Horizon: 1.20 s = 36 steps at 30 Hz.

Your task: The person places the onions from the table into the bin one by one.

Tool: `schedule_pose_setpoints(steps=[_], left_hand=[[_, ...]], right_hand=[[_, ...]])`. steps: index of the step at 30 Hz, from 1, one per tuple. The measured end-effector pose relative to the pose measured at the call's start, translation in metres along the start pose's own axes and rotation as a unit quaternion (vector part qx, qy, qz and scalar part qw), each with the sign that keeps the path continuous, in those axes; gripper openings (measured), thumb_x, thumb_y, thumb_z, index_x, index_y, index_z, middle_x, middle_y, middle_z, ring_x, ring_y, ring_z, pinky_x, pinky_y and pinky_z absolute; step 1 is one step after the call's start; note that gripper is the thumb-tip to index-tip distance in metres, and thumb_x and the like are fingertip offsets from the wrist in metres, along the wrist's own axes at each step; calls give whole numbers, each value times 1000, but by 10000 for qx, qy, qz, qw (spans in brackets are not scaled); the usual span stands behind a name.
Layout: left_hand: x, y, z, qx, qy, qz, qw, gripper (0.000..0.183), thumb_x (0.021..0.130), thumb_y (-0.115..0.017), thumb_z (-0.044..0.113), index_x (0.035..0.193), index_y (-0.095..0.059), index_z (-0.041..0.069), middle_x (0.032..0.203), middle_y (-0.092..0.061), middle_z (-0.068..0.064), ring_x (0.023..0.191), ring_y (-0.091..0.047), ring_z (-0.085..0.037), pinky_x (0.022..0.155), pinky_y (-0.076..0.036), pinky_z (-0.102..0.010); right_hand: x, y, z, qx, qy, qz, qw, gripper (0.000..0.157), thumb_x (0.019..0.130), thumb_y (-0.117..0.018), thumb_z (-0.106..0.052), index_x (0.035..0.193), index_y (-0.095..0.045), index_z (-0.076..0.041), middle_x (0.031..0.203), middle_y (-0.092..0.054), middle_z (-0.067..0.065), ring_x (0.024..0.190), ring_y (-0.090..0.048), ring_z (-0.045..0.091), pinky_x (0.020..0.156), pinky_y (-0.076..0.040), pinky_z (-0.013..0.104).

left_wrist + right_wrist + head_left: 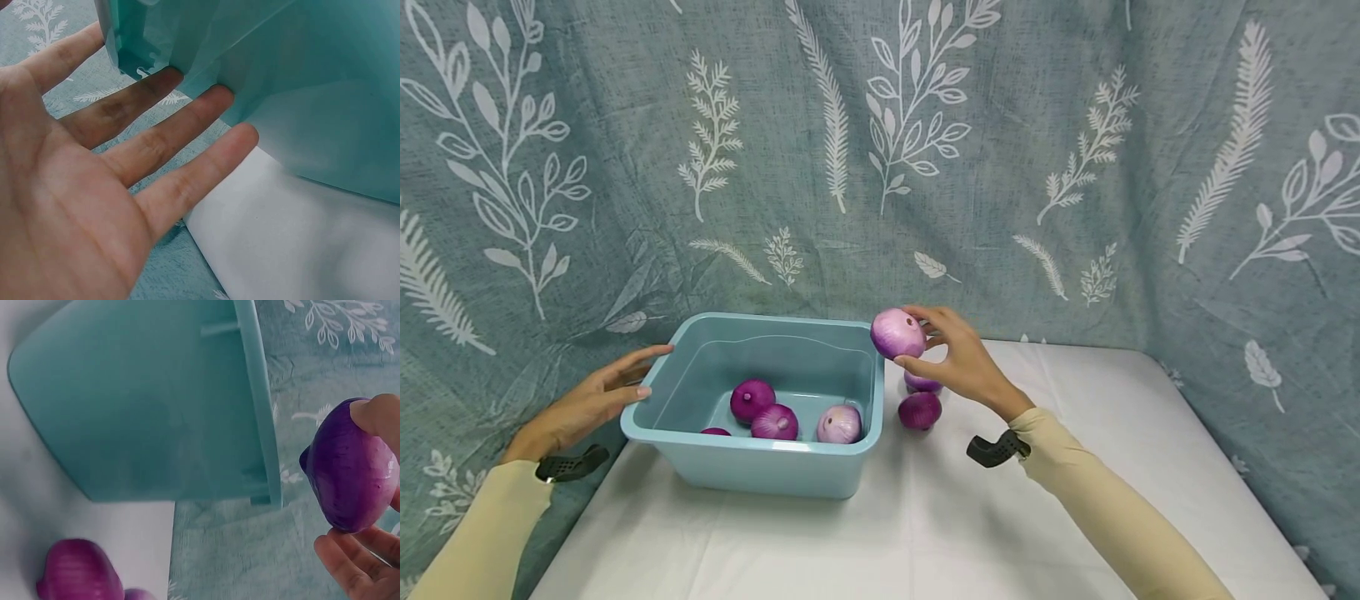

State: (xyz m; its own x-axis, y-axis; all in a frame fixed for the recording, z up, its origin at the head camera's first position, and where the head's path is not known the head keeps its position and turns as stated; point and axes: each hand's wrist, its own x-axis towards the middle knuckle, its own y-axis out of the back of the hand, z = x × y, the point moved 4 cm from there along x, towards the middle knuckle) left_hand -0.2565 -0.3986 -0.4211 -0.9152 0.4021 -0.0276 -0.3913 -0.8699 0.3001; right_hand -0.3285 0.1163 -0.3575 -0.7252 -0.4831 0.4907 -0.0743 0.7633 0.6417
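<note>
A light purple onion (897, 333) is pinched between the thumb and fingers of my right hand (955, 354), held up at the right rim of a teal plastic tub (760, 471). Seen in the right wrist view, the held onion (350, 469) is darker purple toward its pointed end. My left hand (587, 408) is at the tub's left rim, its fingers straight; in the left wrist view the fingertips (219, 97) lie against the outer wall. Inside the tub are several onions, among them a dark one (752, 401) and a pale one (839, 424).
Right of the tub, a dark purple onion (920, 411) lies on the white-covered table (1075, 467). Just behind it sits a lighter onion (921, 383), partly hidden by my right hand. A leaf-patterned blue-grey cloth (820, 183) hangs behind the table.
</note>
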Motion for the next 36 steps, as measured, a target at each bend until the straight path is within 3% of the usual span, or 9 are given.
schedule_pose_setpoints(steps=[9,15,23,29,32,36], left_hand=[[-1,0,1,-24,32,53,10000,65,109,-48,12,166,-20,29,173,-1,-2,153,8,-49,108,-4,-84],[-1,-1,1,-61,24,39,10000,66,109,-48,10,166,-20,28,173,-1,-2,153,9,-48,108,-4,-83],[-1,-2,2,-89,-1,7,10000,65,110,-47,10,166,-20,28,173,1,-2,153,10,-48,108,-3,-83],[-2,-3,3,-149,-66,-82,9998,65,110,-45,10,167,-17,26,173,2,0,152,12,-50,108,-2,-84],[-2,-4,4,-170,-76,-76,9998,65,110,-45,9,167,-17,26,173,1,0,152,12,-49,108,-2,-84],[-2,-3,3,-167,-45,-46,9998,66,110,-46,9,167,-18,27,173,1,1,153,12,-48,108,-2,-83]], right_hand=[[4,-12,-18,250,414,-208,9986,73,84,-88,-33,148,-55,-20,131,-58,0,108,-61,18,91,-58,32],[5,-24,-23,477,580,-403,9964,75,82,-90,-28,147,-55,-14,136,-59,-1,110,-62,19,92,-57,31],[2,-30,-19,601,630,-630,9942,69,86,-87,-25,147,-56,-13,141,-60,4,113,-67,28,96,-56,35],[-2,-22,-2,387,383,-487,9973,60,91,-82,-26,145,-58,-11,136,-62,5,112,-66,23,94,-57,36],[-5,-18,15,134,149,-399,9990,57,93,-80,-29,144,-59,-15,134,-63,0,111,-65,17,92,-58,34],[-11,-12,43,-133,-285,-361,9989,55,94,-79,-31,144,-60,-17,133,-63,4,111,-65,20,91,-58,36]])
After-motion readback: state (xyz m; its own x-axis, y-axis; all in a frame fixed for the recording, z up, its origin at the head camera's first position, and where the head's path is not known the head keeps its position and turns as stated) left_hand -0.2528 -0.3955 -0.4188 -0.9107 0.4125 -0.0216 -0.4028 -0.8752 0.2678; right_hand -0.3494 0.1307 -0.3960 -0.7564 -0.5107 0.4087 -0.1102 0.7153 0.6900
